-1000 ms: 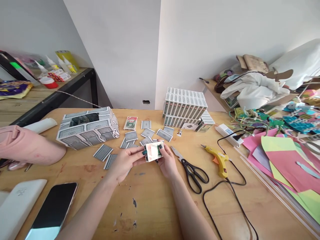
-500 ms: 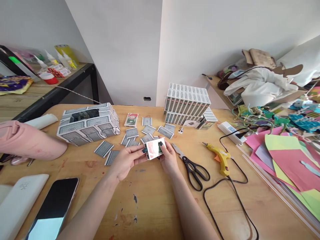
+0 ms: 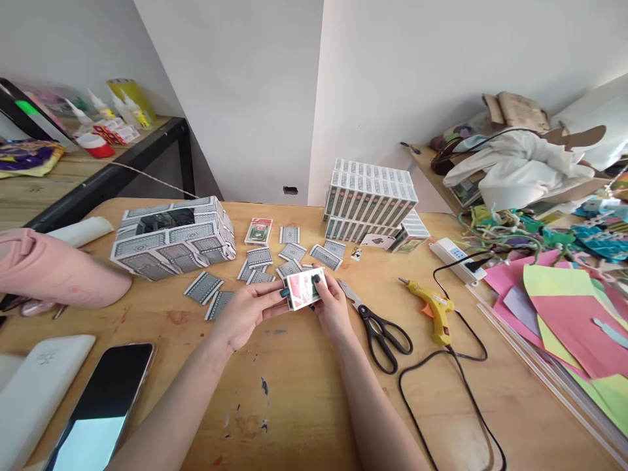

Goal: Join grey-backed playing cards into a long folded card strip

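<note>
A small red, white and green card box [image 3: 303, 290] is held over the wooden table between both hands. My left hand [image 3: 248, 311] pinches its left end, thumb on top. On its right end my right hand [image 3: 331, 302] is closed, thumb on the upper face. Beyond the hands lie several patterned grey cards [image 3: 293, 252], and a similar card box [image 3: 258, 231] rests flat behind them. A box covered in bent grey cards [image 3: 173, 239] stands at the left. Stacked card boxes [image 3: 369, 201] stand at the back, a spade card [image 3: 377, 241] leaning near them.
Black-handled scissors [image 3: 380, 329] and a yellow glue gun [image 3: 432, 309] with its cable lie right of my hands. A power strip [image 3: 454, 259] and coloured paper [image 3: 574, 320] are farther right. A phone [image 3: 105, 399], a white object and a pink roll [image 3: 63, 268] occupy the left.
The view has shifted slightly. Both hands keep hold of the card box, which has tilted a little, so its printed face shows more clearly.
</note>
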A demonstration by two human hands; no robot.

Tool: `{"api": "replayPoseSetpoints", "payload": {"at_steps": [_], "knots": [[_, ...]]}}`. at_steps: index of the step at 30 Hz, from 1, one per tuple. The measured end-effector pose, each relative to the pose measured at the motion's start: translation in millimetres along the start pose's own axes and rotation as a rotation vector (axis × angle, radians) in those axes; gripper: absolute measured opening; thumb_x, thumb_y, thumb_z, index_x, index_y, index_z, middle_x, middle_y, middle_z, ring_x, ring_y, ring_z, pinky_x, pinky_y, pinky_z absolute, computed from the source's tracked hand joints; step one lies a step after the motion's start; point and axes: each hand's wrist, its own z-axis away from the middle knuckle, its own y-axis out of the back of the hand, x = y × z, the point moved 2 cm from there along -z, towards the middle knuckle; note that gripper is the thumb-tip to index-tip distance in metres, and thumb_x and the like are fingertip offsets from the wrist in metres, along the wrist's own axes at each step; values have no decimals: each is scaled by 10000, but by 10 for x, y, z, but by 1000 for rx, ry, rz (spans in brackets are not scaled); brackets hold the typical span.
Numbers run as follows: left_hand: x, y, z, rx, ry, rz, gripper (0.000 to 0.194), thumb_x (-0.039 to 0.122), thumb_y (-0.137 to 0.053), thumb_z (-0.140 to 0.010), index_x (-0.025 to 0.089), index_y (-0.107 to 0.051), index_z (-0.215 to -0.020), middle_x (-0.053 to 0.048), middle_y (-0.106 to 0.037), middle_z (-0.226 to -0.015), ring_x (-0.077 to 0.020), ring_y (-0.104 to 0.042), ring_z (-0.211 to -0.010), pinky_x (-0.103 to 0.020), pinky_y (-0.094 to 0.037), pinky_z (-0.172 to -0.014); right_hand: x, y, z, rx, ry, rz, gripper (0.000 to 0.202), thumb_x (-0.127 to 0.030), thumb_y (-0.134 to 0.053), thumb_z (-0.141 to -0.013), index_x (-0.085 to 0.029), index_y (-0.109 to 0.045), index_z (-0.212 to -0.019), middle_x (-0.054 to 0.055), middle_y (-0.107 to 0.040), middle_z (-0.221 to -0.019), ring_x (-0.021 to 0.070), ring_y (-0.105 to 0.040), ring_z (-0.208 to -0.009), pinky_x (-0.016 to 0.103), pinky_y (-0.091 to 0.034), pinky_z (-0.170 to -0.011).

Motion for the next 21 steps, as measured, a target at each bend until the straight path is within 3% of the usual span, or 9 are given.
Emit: {"api": "replayPoseSetpoints", "payload": {"at_steps": [10, 15, 21], "knots": [[-34, 4, -27, 12, -11, -20, 342, 241, -687, -724, 157, -669, -1055, -76, -692, -1046, -207, -645, -958, -346, -491, -927, -2, 27, -4, -9, 39, 103, 467, -404, -620, -759, -244, -559, -1194, 13, -610, -937, 112, -509, -673, 203, -395, -538], [-83, 7, -34, 74, -20, -34, 341, 250, -698, -710, 145, -668, -1033, -83, -690, -1048, -204, -654, -929, -337, -515, -886, -17, 37, -8, -4, 102, 218, 440, -408, -591, -779, -228, -561, -1179, 29, -600, -1047, 126, -526, -741, 213, -415, -590], [-151, -20, -53, 99, -11, -36, 318, 263, -684, -722, 136, -648, -1011, -89, -694, -1026, -200, -662, -896, -339, -538, -838, -48, 62, -7, 15, 195, 401, 398, -403, -543, -810, -191, -573, -1145, 33, -622, -959, 137, -530, -734, 233, -429, -638]]}}
